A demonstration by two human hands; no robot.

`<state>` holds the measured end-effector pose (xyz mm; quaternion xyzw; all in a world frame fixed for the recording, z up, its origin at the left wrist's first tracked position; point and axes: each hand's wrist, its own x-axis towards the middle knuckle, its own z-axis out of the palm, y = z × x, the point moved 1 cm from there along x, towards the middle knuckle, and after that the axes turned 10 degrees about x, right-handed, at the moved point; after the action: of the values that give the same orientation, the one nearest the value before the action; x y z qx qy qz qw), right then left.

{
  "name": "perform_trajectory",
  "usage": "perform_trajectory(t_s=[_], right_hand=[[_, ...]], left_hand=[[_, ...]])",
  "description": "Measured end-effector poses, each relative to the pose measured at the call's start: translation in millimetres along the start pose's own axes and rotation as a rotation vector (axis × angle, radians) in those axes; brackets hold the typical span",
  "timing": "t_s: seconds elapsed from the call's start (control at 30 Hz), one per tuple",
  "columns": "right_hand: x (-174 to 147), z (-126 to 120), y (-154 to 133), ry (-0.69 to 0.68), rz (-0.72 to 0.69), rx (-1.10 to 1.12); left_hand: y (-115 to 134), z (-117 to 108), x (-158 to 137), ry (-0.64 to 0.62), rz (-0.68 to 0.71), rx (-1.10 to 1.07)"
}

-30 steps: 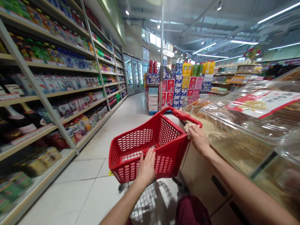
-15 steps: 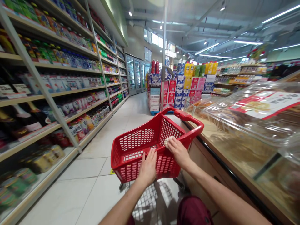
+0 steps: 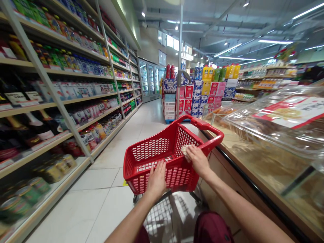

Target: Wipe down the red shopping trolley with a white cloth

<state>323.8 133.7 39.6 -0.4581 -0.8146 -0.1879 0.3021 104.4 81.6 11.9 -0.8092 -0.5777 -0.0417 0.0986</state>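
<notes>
My right hand (image 3: 197, 159) grips a crumpled pale cloth (image 3: 184, 150) at the near long side of the red shopping cart (image 3: 177, 161) (nearer the handle (image 3: 209, 127)); my left hand (image 3: 156, 177) lies flat, farther left.

- Left: a long shelving unit (image 3: 54, 198) stretched into the distance, its rows packed with colourful drink bottles (image 3: 68, 59).
- Near left: dark bottles (image 3: 44, 134) with foil-wrapped necks stood above green cans (image 3: 31, 195).
- Far centre: glass-door refrigerators (image 3: 151, 81) lined the aisle's end.
- Right of them: stacked cartons (image 3: 186, 99) in red, pink and blue held yellow jugs (image 3: 207, 72) on top.
- Near right: a clear plastic food pack (image 3: 278, 125) bore a red-and-white label (image 3: 296, 109).
- Below: pale floor tiles (image 3: 93, 179).
- Overhead: strip lights (image 3: 275, 42) glowed.
</notes>
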Motion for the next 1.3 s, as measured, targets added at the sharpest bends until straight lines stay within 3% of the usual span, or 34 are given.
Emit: perform_trajectory(t_s=[0.1,0.3,0.47,0.67,0.83,1.03,1.2,1.3], right_hand=[[1.1,-4.1,9.3,0.065,0.107,-0.050],[-1.5,6.9,-19.9,-0.061,-0.057,0.045],[1.1,2.4,-7.4,0.017,0.137,-0.027],[-0.1,14.2,-37.5,-0.087,-0.058,0.068],[0.9,3.5,-12.7,0.001,0.137,-0.018],[0.0,12.9,-41.1,-0.097,-0.045,0.054],[2.0,9.2,-32.7,-0.031,0.118,-0.014],[0.0,17.0,-49.2,-0.055,0.040,0.028]], left_hand=[[-3.2,1.6,-2.5,0.000,-0.026,-0.010],[-4.9,1.5,-4.3,-0.007,-0.037,-0.002],[-3.6,3.1,-7.7,-0.004,-0.062,0.000],[-7.5,2.9,-10.3,-0.003,-0.048,-0.015],[-13.4,1.5,-16.6,-0.002,-0.054,0.007],[-14.5,-0.3,-16.5,-0.037,-0.077,0.002],[-18.8,1.4,-19.5,-0.021,-0.106,0.007],[-19.2,2.4,-20.2,-0.015,-0.113,0.012]])
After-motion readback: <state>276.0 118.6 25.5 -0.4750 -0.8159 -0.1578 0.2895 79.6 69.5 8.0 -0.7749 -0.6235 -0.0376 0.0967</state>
